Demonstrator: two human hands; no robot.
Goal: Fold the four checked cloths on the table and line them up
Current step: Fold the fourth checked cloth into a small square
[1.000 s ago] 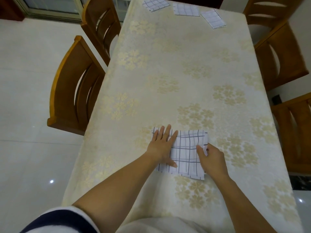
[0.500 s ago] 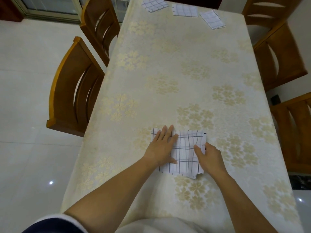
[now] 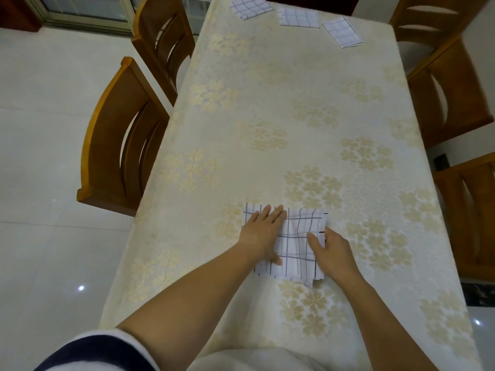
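Note:
A white cloth with dark checks [image 3: 297, 242] lies folded near the front of the table [image 3: 281, 116]. My left hand [image 3: 263, 228] presses flat on its left half, fingers straight. At the cloth's right edge, my right hand [image 3: 330, 249] pinches the fabric with thumb on top. Three more checked cloths lie folded at the far end: one at the left [image 3: 250, 6], one in the middle [image 3: 298, 17], one at the right [image 3: 342, 32], turned at an angle.
A cream tablecloth with gold flowers covers the table. Two wooden chairs [image 3: 126, 140] stand along the left side and several more [image 3: 450, 84] along the right. Shiny white tile floor [image 3: 40, 129] lies to the left.
My right hand has slid a little to the left along the cloth's right edge, narrowing the cloth. My left hand stays pressed in place.

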